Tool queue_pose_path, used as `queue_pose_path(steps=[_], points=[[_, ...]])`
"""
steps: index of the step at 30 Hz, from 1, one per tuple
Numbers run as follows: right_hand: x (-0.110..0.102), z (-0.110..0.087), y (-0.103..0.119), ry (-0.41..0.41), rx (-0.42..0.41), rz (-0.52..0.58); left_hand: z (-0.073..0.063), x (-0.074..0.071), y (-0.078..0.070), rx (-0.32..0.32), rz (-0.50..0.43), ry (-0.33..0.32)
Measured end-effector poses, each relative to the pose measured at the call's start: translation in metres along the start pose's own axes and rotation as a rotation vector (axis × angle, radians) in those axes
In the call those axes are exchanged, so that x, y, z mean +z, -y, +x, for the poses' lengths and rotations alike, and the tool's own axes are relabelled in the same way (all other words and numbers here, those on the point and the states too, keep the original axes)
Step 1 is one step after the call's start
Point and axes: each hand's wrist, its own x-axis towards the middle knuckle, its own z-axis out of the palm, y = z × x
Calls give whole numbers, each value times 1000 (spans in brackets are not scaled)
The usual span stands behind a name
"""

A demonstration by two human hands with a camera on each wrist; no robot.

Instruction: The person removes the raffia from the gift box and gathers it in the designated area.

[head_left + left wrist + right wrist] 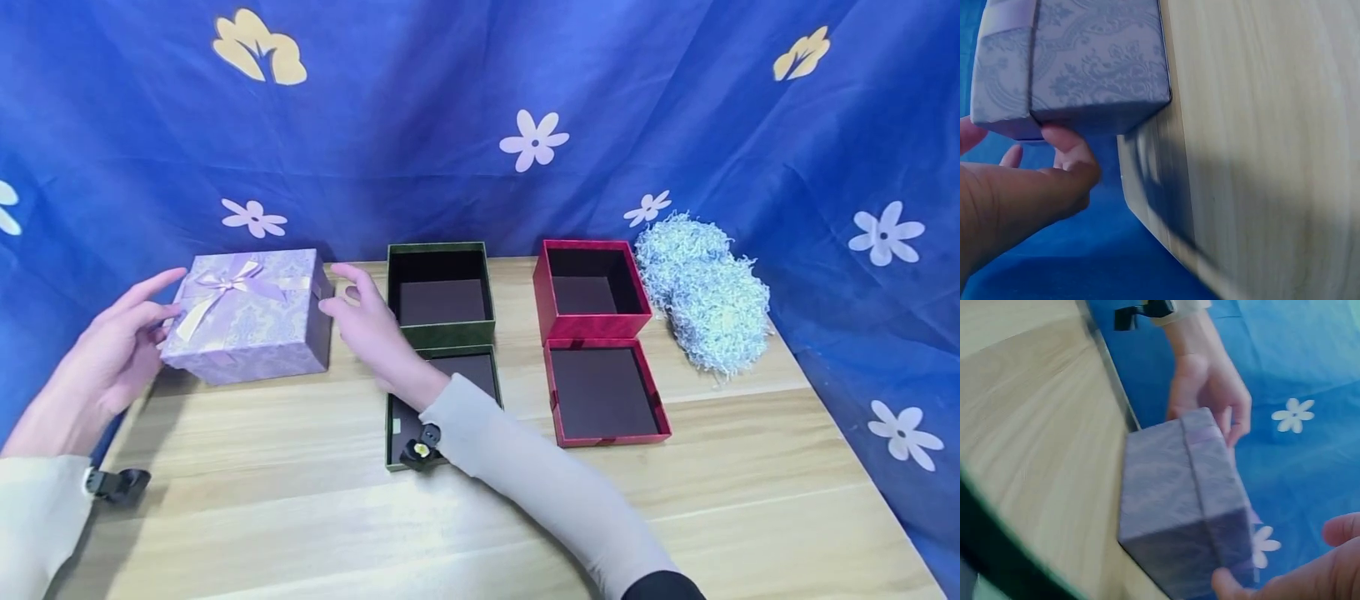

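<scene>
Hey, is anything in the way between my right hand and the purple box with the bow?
No, nothing visible: the right hand reaches right up to the purple box. The green box sits farther right, not between them.

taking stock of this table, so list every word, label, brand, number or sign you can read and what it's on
No readable text in any view.
Pale patch inside the green lid: too small to tell if printed.
Lilac gift box: pattern and ribbon, no visible lettering.
</scene>
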Motion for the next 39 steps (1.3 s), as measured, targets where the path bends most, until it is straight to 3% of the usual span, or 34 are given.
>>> queue_pose_path(steps=[3, 8, 12, 17, 24, 32, 39], points=[[15, 7, -7, -61, 1, -101, 3, -2, -1, -3, 1, 23], [29, 22, -18, -93, -2, -91, 7, -2, -2, -4, 18, 46], [32, 33, -22, -107, -21, -65, 9, 0, -3, 6, 42, 56], [33, 40, -25, -135, -51, -131, 9, -1, -2, 36, 96, 64], [36, 41, -26, -148, -38, -178, 9, -1, -3, 68, 88, 99], [37, 40, -22, -140, -64, -153, 8, 5, -7, 82, 190, 27], [37, 36, -10, -125, -81, -130, 5, 20, -12, 145, 277, -57]])
